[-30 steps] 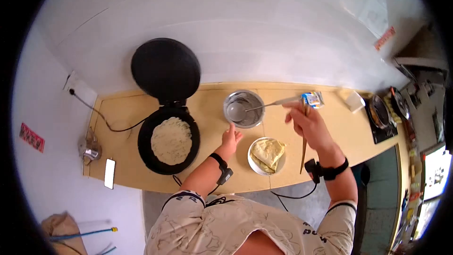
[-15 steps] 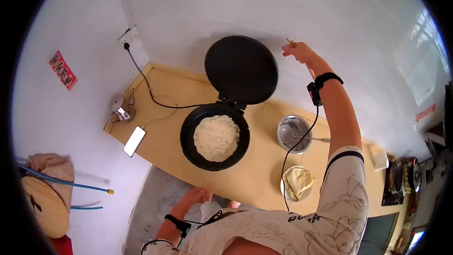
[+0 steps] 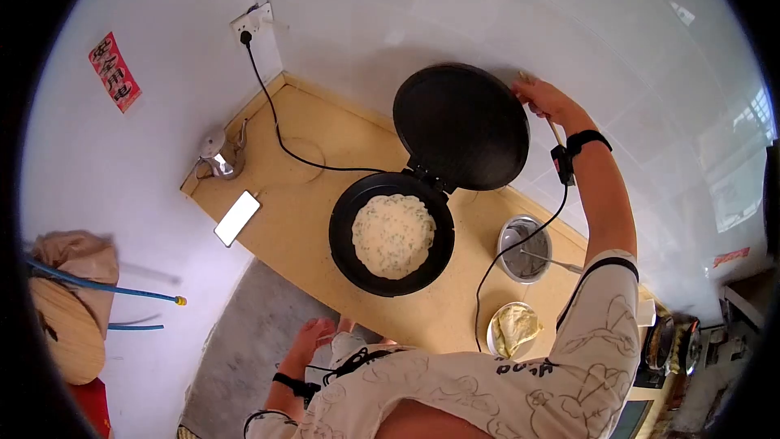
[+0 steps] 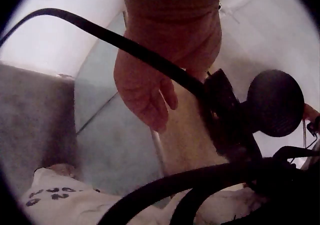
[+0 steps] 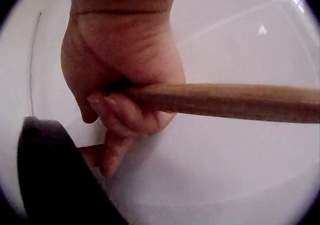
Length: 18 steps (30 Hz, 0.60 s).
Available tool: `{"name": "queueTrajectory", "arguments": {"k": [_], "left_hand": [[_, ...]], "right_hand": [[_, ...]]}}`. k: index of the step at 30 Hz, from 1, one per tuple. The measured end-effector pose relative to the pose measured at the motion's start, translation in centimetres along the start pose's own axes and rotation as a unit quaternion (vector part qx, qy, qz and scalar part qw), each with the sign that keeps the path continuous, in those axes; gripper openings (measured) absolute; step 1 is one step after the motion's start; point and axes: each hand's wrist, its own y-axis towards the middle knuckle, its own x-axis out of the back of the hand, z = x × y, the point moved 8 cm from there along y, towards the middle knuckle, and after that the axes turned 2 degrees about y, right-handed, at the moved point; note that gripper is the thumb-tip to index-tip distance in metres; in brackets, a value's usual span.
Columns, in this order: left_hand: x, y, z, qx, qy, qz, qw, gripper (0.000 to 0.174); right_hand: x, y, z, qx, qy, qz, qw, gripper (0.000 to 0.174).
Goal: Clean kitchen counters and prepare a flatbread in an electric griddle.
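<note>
An electric griddle stands with its black lid [image 3: 461,126] raised and a pale round flatbread [image 3: 394,236], flecked with green, in its lower pan [image 3: 341,237]. My right hand [image 3: 546,99] is up at the lid's right edge. Its lower fingers curl round a tapered wooden stick [image 5: 240,100], while other fingers reach to the dark lid edge [image 5: 55,170] in the right wrist view. Low beside my body, off the counter's front edge, my left hand [image 3: 309,341] hangs relaxed and holds nothing; its fingers [image 4: 156,116] point down in the left wrist view.
Right of the griddle are a metal bowl [image 3: 524,267] with a utensil in it and a plate [image 3: 494,332] bearing folded flatbread [image 3: 518,327]. A phone [image 3: 237,218] and a metal kettle [image 3: 221,154] sit left. The griddle's power cord [image 3: 280,134] runs to a wall socket [image 3: 252,20].
My right hand has gone from above the counter near the bowl up and left to the lid, still holding the stick. My left hand has dropped from beside the bowl to my side.
</note>
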Motion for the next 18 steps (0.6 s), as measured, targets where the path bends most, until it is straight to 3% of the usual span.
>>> {"name": "queueTrajectory", "arguments": {"k": [3,5,6,9,12,15,18], "left_hand": [[-2.2,0.9,-2.7,-0.01,0.041,0.031,0.999,0.042],[-3.9,1.6,-4.2,-0.025,0.019,0.084,0.996,0.044],[-4.3,2.2,-4.7,-0.023,0.018,0.082,0.996,0.044],[-5.7,5.9,-4.9,-0.025,-0.088,0.135,0.987,0.043],[-7.0,8.4,-5.0,0.002,-0.188,0.193,0.963,0.046],[-7.5,8.7,-5.5,0.048,-0.154,0.181,0.97,0.049],[-7.7,11.3,-4.1,0.079,-0.222,0.238,0.942,0.049]], "right_hand": [[-1.4,0.7,-0.2,-0.014,-0.04,-0.004,0.999,0.03],[-4.1,3.3,-0.9,0.035,-0.006,0.087,0.996,0.023],[-4.8,2.8,0.1,0.033,-0.005,0.09,0.995,0.023],[-6.3,0.6,2.5,-0.01,-0.031,0.082,0.996,0.019],[-10.3,-2.0,5.4,0.067,-0.126,0.119,0.983,0.034],[-14.7,-5.6,7.2,0.039,-0.161,0.131,0.977,0.039],[-17.4,-8.5,8.8,0.023,-0.154,0.134,0.979,0.039]]}}
